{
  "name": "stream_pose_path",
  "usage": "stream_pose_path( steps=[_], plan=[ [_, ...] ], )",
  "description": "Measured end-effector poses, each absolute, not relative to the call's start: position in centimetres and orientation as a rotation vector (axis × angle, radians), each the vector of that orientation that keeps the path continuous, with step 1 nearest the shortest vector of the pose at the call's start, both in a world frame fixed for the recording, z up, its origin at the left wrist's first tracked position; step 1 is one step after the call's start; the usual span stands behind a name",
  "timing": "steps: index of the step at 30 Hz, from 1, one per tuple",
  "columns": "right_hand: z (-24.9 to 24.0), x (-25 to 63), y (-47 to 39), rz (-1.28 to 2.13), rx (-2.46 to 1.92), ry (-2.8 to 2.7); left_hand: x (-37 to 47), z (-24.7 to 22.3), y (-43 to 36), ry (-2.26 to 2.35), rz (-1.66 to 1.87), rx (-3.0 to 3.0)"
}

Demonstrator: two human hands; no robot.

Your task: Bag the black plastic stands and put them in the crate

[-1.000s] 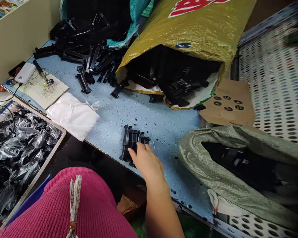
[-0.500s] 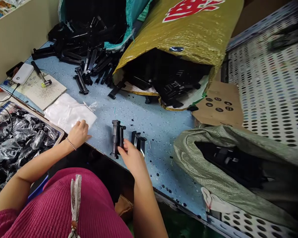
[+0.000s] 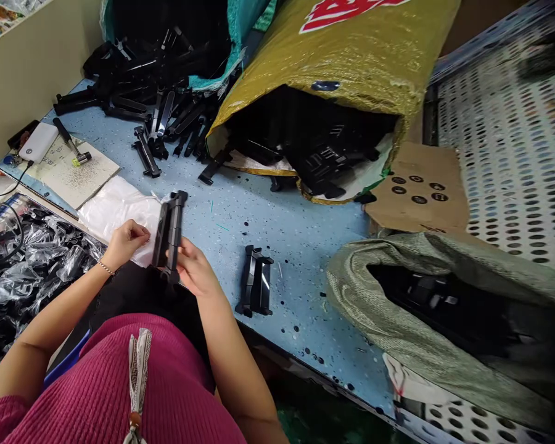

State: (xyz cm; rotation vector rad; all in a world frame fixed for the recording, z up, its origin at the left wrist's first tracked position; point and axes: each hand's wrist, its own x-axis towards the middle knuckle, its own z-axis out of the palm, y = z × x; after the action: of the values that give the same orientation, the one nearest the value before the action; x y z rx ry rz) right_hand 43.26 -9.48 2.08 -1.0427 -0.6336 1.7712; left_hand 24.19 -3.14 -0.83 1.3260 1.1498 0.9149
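Observation:
My right hand [image 3: 195, 268] holds a long black plastic part [image 3: 170, 234], lifted and tilted at the table's front edge. My left hand [image 3: 127, 242] is closed in a pinch at the near edge of a stack of thin white plastic bags [image 3: 108, 203], just left of that part; the bag film at its fingertips is hard to make out. Another pair of black plastic parts [image 3: 254, 280] lies on the blue speckled table [image 3: 300, 240], to the right of my right hand.
A yellow sack [image 3: 351, 55] and a teal sack [image 3: 240, 37] spill black parts [image 3: 157, 117] at the back. Bagged parts fill a box [image 3: 32, 277] at left. A small hammer [image 3: 71, 143] lies on a board [image 3: 90, 179]. At right are a grey-green sack [image 3: 351, 290] and flattened cardboard [image 3: 416, 166].
My right hand has lifted the black plastic part off the table and carried it left, towards the bags. My left hand has drawn back slightly to the left, its fingers now pinched.

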Motion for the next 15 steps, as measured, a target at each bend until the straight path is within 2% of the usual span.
stream_pose_path(
  steps=[5, 11, 15],
  plan=[
    [-0.1, 41.9, -7.7, 1.794, -0.996, -0.514, 23.0, 0.4, -3.2, 1.179, 0.979, 1.408],
    [-0.7, 42.4, -10.1, 1.785, -1.076, -0.483, 21.6, 2.6, -3.4, 1.300, 0.686, 1.981],
    [-0.9, 42.6, -11.4, 1.745, -1.109, -0.484, 21.7, 3.6, -3.3, 1.368, 0.890, 1.885]
  ],
)
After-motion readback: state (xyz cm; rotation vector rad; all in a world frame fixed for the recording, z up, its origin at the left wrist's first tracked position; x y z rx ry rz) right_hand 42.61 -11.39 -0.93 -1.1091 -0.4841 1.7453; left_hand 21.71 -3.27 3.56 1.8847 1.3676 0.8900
